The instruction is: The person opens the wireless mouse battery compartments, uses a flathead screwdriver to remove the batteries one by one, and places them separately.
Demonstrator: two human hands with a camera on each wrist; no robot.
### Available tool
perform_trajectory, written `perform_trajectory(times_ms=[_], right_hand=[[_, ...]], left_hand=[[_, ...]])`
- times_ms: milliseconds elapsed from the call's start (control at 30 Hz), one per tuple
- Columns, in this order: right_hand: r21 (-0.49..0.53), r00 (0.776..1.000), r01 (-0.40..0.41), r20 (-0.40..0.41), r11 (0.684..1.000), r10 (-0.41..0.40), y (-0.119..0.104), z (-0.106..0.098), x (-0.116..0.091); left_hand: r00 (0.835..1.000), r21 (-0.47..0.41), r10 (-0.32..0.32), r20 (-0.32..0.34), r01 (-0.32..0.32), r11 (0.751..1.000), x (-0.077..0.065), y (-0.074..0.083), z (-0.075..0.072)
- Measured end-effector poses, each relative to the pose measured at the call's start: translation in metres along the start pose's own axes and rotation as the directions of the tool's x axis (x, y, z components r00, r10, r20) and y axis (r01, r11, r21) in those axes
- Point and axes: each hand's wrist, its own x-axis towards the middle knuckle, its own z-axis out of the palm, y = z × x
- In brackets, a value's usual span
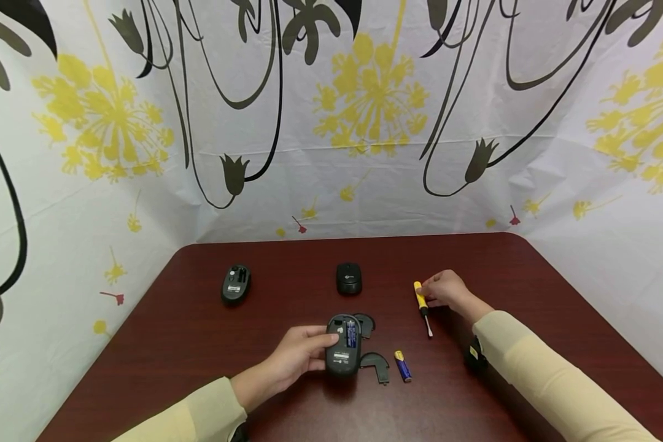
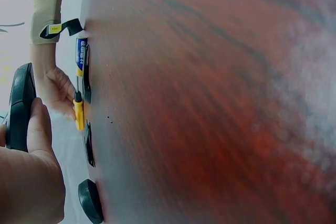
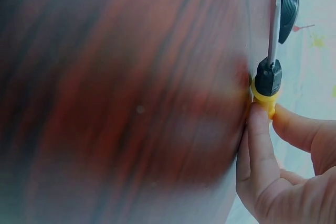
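Observation:
My left hand (image 1: 295,355) grips a dark computer mouse (image 1: 342,365) with its underside turned up, the thumb lying over its edge. Blue battery (image 1: 351,334) casing shows in the mouse's open compartment. At the right, my right hand (image 1: 447,290) pinches the yellow handle of a screwdriver (image 1: 422,299) between thumb and fingers. Its metal tip points toward the table's near side. In the right wrist view the screwdriver (image 3: 268,80) lies close along the tabletop. Beside the held mouse are two dark curved covers, one nearer (image 1: 380,366) and one farther (image 1: 367,324), and a loose blue-and-yellow battery (image 1: 403,366).
A second mouse (image 1: 236,284) lies underside up at the back left of the brown table (image 1: 287,270). Another black mouse (image 1: 348,279) sits upright at the back middle. Patterned white cloth (image 1: 298,166) hangs behind the table and along its sides.

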Motion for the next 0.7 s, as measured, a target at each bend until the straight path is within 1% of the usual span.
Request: perform_trajectory(times_ms=[467,700], right_hand=[[0.026,1.000,0.005,0.001,1.000,-0.005,0.0020,-0.0016,-0.0022],[0.038,1.000,-0.001,0.012,0.999,0.001,-0.0017,-0.0038,-0.0055]], left_hand=[[1.000,0.014,0.004,-0.003,-0.004,1.000,-0.0033,0.0019,0.0019],[1.000,0.011,0.008,-0.003,-0.008,1.000,-0.0035,0.0028,0.0019]])
